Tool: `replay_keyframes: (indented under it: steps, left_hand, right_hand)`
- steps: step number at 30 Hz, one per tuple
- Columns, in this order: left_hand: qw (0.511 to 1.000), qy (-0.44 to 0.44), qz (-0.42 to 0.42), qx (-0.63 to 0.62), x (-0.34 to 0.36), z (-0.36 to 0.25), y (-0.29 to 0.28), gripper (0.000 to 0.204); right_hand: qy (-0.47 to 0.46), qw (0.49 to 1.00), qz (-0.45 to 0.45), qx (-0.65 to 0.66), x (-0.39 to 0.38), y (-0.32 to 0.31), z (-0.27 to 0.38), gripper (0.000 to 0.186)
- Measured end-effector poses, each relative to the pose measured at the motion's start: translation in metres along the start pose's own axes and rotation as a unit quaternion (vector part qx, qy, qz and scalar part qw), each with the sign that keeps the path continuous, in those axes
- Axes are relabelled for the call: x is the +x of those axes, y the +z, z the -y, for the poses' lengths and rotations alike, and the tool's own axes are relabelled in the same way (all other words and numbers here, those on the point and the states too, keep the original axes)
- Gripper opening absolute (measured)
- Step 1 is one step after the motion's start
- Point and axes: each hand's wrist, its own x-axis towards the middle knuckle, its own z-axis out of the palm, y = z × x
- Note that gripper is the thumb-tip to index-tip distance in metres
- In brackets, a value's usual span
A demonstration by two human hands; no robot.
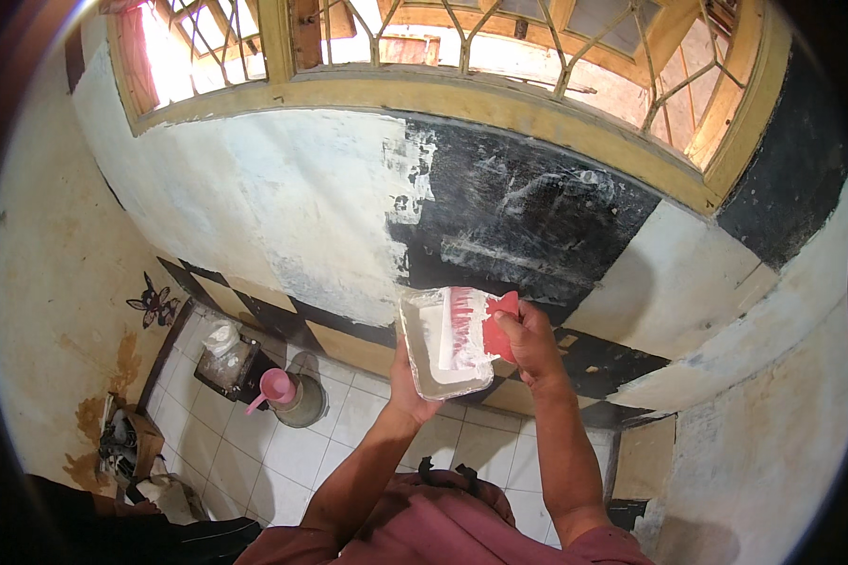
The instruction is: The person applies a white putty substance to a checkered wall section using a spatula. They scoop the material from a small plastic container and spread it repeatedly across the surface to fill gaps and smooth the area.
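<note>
My left hand (pixel 410 395) grips a shallow white container (pixel 424 367) from its left and underside, its fingers partly hidden. White paste coats the inside. My right hand (pixel 532 344) holds a red plastic scraper (pixel 499 330) with thumb over its face and fingers wrapped round it. The scraper's wide blade is smeared with white paste and lies over the container. Both are held in front of a wall (pixel 311 188), which is coated white on the left and patchy black (pixel 537 217) towards the right, with a ragged border between.
A yellow-framed window (pixel 339 94) with a grille spans the top. On the tiled floor (pixel 264 452), left, are a dark box (pixel 236 377) with plastic bags, a pink dipper (pixel 275 386) and a bucket (pixel 306 410). Assorted items (pixel 132 443) and dark cloth (pixel 160 541) lie at lower left.
</note>
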Motion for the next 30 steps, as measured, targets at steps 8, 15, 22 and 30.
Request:
replay_keyframes:
  steps: [8,15,22,30]
  left_hand:
    - [1.0,0.004,-0.003,-0.006,0.008,-0.009,-0.019,0.068]
    - [1.0,-0.007,-0.005,-0.003,0.009,-0.023,-0.014,0.071]
    - [1.0,-0.016,0.003,-0.018,0.019,-0.036,-0.014,0.065]
    - [1.0,-0.01,-0.004,0.014,0.013,-0.046,-0.021,0.07]
  right_hand:
    - [0.099,0.991,-0.001,0.092,0.01,-0.003,-0.009,0.027]
    - [0.126,0.967,0.019,0.219,0.01,0.01,0.004,0.027]
    - [0.149,0.906,-0.038,0.393,0.02,0.018,-0.008,0.032]
    - [0.12,0.892,-0.078,0.429,0.031,0.053,-0.009,0.021]
